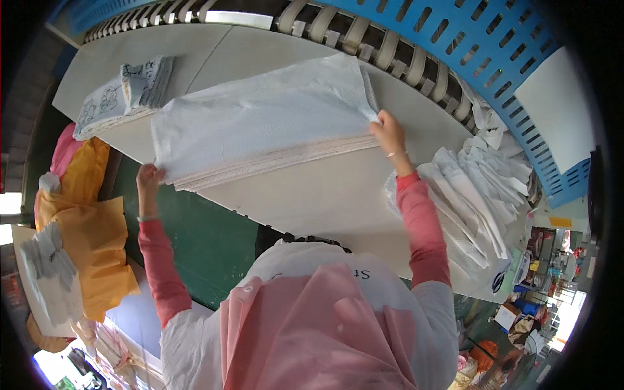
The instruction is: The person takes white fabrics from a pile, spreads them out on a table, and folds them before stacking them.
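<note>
A neat stack of white cloths (260,120) lies across the pale table (292,201), its layered edges showing along the near side. My left hand (150,175) is closed at the near left corner of the top cloth, fingers pinched on it. At the right end, my right hand (389,133) grips the same cloth's edge, which puckers under the fingers. Between the hands the cloth lies stretched out nearly flat, with slight wrinkles.
Folded printed cloths (123,97) lie at the far left. Loose white cloths (471,195) are heaped on the right. A blue slotted panel (448,39) and a row of pale curved bands (322,26) border the table's far side. Orange fabric (97,240) hangs at left.
</note>
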Available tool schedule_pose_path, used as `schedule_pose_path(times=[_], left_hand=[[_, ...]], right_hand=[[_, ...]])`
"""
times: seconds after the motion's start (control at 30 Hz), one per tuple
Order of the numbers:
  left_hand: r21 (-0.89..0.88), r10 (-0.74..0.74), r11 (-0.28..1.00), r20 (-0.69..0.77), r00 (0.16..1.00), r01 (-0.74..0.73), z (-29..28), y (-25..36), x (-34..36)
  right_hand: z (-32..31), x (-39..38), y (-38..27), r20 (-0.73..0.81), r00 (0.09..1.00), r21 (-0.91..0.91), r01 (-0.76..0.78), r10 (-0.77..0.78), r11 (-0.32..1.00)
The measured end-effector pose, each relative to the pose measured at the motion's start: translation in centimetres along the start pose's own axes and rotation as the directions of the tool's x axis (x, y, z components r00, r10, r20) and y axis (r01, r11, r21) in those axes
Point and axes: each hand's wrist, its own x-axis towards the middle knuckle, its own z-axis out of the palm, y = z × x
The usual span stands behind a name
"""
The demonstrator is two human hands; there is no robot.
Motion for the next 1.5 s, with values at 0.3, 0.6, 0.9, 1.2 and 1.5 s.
schedule_pose_path(times=[0.3, 0.6, 0.9, 1.2, 1.5], left_hand=[[0.351, 0.478, 0.857, -0.267, 0.837, -0.378, 10.5, 9.6, -5.2], [0.035, -0.127, 0.775, 0.987, 0.101, 0.631, 40.2, 11.8, -16.5], [0.138, -0.255, 0.822, 0.957, 0.14, 0.552, 42.7, 14.3, -19.0], [0.049, -0.275, 0.438, 0.958, 0.082, 0.898, 29.0, 13.7, -14.9], [-0.757, -0.076, 0.505, 0.44, 0.895, 0.415, 11.2, 19.5, -1.5]], right_hand=[[-10.3, -11.1, 0.0, -0.284, 0.922, 0.327, -0.165, 0.263, 0.93], [-16.3, -32.6, 15.3, -0.573, -0.079, 0.813, -0.179, 0.815, 0.554], [-20.7, -40.9, 26.7, -0.21, -0.009, 0.977, 0.044, 0.978, 0.21], [-24.8, -36.8, 22.6, 0.022, 0.446, 0.973, -0.217, 0.895, 0.084], [-24.1, -7.2, 3.5, -0.233, 0.866, 0.942, 0.087, 0.443, 0.325]])
